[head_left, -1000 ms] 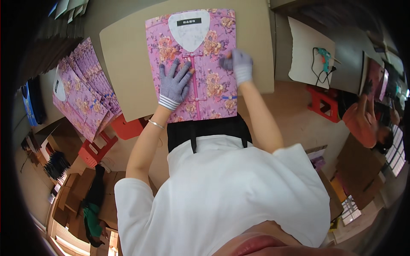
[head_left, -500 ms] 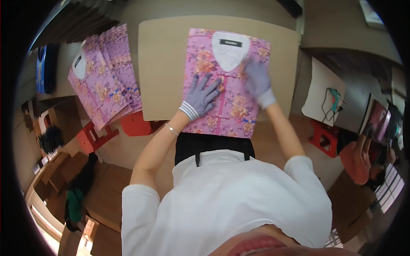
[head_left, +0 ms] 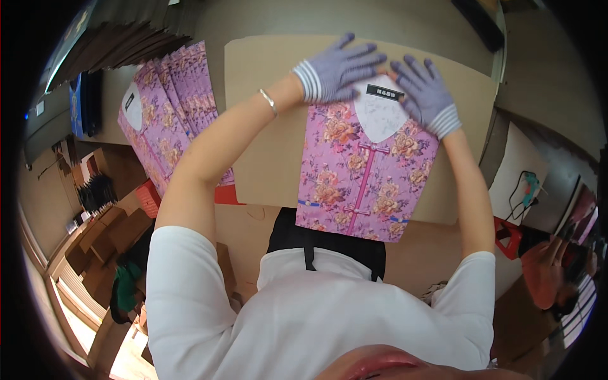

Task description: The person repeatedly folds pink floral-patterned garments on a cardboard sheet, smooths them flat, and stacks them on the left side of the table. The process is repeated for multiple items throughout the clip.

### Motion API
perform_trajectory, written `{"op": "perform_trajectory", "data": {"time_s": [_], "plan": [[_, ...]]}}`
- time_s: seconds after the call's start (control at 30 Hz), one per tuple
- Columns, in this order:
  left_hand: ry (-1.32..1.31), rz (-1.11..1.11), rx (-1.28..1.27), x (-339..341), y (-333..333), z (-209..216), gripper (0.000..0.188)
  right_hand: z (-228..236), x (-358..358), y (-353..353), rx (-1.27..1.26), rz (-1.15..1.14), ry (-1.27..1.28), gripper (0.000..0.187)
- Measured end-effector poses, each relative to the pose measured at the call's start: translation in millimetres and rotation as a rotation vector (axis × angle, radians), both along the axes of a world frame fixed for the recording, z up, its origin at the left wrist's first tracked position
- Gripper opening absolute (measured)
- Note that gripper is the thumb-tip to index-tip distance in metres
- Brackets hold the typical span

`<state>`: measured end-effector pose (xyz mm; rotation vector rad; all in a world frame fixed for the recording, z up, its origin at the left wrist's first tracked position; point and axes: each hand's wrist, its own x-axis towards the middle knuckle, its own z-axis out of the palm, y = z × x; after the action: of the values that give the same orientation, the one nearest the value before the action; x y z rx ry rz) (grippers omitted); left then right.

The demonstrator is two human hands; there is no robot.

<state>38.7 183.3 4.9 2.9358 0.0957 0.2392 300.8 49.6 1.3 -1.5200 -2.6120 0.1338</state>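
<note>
Evidently, both hands are spread wide, gripping nothing: the left hand [head_left: 339, 68] lies over the top left of a pink floral piece [head_left: 354, 174], the right hand [head_left: 423, 94] over its top right, perhaps to keep it flat. The piece sits mid-frame on a tan board [head_left: 263, 139], its lower end reaching past the board's near edge, probably for easy access. A black label [head_left: 385, 92] at its white neckline [head_left: 381, 122] bears small pale characters. Matching pieces [head_left: 158, 130] overlap at upper left, seemingly fanned to save room.
</note>
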Motion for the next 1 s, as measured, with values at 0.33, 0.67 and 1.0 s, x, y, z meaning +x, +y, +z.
{"op": "perform_trajectory", "data": {"time_s": [0.33,0.67,1.0], "plan": [[-0.095,0.665,0.133,63.1,-15.6,-10.3,0.06,-0.4,-59.4,52.5,0.577,-0.447,-0.145,0.039],[0.169,0.306,-0.436,-158.1,-367.5,38.9,0.049,40.3,-144.2,-328.1,-0.365,-0.005,0.337,0.049],[-0.001,1.382,-1.259,-180.3,-340.3,-0.6,0.029,-27.6,-73.3,-320.0,-0.71,-1.073,0.398,0.037]]}}
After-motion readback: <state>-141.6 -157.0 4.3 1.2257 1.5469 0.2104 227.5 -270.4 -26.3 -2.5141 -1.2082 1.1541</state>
